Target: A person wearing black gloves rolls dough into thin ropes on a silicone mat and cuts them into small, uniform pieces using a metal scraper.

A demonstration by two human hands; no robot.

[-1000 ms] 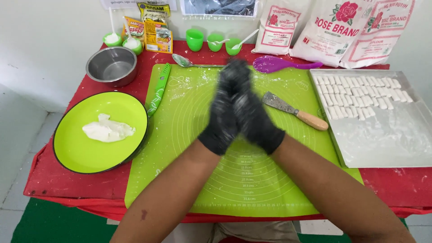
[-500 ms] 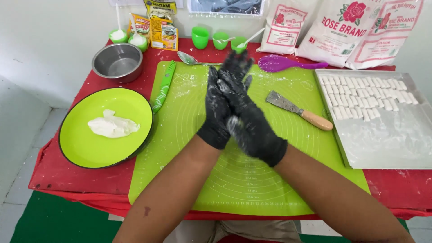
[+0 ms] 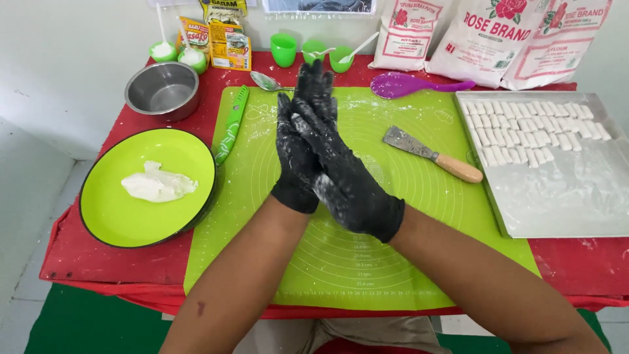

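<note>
Both my hands wear black gloves dusted with white flour and are pressed palm to palm above the green silicone mat. My left hand lies behind my right hand, whose fingers point away toward the cups. A small white bit of dough shows between the palms near the heel of the hands; most of it is hidden. A lump of white dough rests on the green plate at the left. Several small cut dough pieces lie in rows on the floured metal tray at the right.
A wooden-handled scraper lies on the mat right of my hands. A green knife, a steel bowl, a metal spoon, a purple spoon, green cups, packets and flour bags line the back of the red table.
My right hand has slid back toward me over the left palm, and the fingers now spread more. The view has shifted a little to the left.
</note>
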